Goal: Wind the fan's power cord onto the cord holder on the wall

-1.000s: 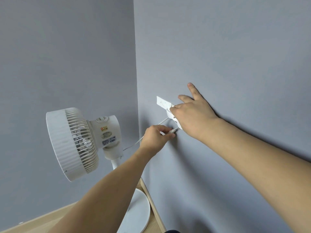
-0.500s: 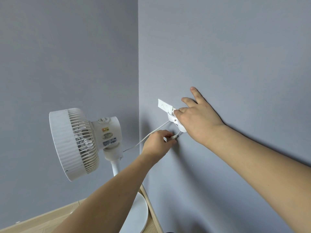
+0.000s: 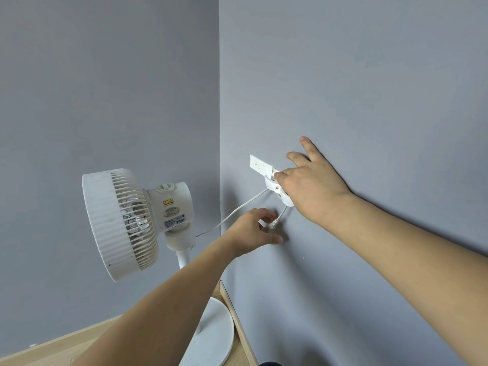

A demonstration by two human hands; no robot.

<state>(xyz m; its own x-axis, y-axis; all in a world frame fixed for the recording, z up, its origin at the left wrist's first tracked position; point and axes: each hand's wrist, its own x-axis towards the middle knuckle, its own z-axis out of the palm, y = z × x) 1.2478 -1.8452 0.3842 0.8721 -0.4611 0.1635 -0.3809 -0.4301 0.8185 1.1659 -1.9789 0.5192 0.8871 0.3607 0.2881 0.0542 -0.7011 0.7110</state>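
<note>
Red-and-yellow label (image 3: 168,202) and grey rating sticker (image 3: 175,222) on fan (image 3: 132,223), print unreadable.

Light wooden floor (image 3: 47,351) in the grey corner, the white fan's round base (image 3: 216,336) upon it.

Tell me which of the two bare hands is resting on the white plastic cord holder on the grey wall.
The right hand: it covers the white plastic cord holder, while the left hand is open just below, beside the dangling plug end.

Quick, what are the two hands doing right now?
Left hand: open, holding nothing; the cord end dangles beside it.
Right hand: pressing on the cord holder, two fingers spread.
</note>
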